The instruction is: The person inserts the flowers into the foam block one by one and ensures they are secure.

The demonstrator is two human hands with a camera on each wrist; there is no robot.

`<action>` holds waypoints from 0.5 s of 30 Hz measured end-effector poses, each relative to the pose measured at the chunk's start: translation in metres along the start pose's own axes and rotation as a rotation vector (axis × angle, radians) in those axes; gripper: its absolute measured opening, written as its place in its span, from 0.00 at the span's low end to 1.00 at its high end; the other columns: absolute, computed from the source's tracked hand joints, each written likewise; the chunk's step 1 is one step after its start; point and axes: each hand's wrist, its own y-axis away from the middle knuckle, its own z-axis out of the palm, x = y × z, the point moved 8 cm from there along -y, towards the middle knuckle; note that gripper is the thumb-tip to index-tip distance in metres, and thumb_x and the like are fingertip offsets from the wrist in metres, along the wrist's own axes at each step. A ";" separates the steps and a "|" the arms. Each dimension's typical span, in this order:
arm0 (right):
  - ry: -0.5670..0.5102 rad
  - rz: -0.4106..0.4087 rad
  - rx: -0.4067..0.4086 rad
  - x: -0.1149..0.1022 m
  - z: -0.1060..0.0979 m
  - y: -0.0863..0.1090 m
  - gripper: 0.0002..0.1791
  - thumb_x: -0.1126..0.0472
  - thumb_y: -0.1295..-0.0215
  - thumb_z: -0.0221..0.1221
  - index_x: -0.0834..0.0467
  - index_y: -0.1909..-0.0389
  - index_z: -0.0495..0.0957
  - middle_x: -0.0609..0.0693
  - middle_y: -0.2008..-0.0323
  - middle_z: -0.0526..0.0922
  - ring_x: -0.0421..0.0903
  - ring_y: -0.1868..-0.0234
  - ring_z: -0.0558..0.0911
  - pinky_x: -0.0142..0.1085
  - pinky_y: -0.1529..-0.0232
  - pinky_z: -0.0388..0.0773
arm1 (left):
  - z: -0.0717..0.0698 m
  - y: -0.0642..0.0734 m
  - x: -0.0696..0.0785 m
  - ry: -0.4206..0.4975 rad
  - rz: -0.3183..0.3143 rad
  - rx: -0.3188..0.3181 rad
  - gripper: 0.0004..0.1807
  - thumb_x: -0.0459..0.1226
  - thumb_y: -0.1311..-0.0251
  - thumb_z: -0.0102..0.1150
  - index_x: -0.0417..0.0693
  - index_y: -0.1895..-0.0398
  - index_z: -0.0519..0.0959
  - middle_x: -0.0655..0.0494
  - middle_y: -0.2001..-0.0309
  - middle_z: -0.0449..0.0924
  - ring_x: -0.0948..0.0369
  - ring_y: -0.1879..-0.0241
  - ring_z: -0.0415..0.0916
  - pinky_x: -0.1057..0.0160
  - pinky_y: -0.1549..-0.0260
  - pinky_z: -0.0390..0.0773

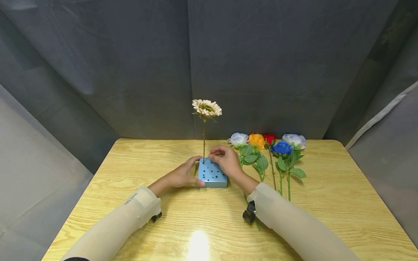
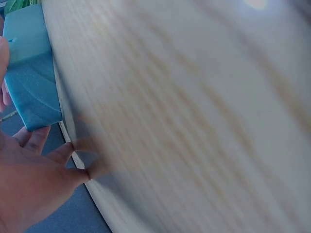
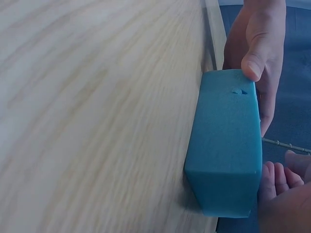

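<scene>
The left hand (image 1: 181,177) is clamped on a blue foam block (image 1: 215,184), its thumb on the face toward the table's near edge and its fingers round toward the far edge. The right hand (image 1: 227,160) has its fingers bent in over the block's top, at the part nearest the table's far right corner; whether it pinches anything cannot be told. The two hands are close together but apart.

The block lies flat on the table (image 1: 173,224), about midway between the left and right edges and nearer the far edge. Dark holes dot its top, and a small nick (image 3: 239,91) marks one side, near the left thumb. A cream flower (image 1: 207,108) with a greenish centre stands upright in the block, its thin stem (image 1: 204,141) set in the part toward the table's far left, just beside the right fingertips.

Toward the far right corner, five flowers lie with their heads near the far edge: a whitish one (image 1: 238,139), an orange one (image 1: 256,141), a red one (image 1: 269,138), a blue one (image 1: 282,148) and a pale lilac one (image 1: 294,141). Their leafy stems point toward the near edge. Beige sleeves (image 1: 121,219) cover both forearms. Grey cloth (image 1: 147,72) hangs behind the far edge.
</scene>
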 end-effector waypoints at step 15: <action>-0.012 0.046 -0.026 0.008 -0.014 0.014 0.12 0.66 0.35 0.70 0.65 0.52 0.85 0.57 0.58 0.88 0.49 0.57 0.86 0.34 0.56 0.83 | 0.001 0.001 -0.002 0.009 -0.011 0.000 0.63 0.54 0.48 0.79 0.53 0.16 0.48 0.45 0.18 0.47 0.45 0.19 0.44 0.37 0.25 0.52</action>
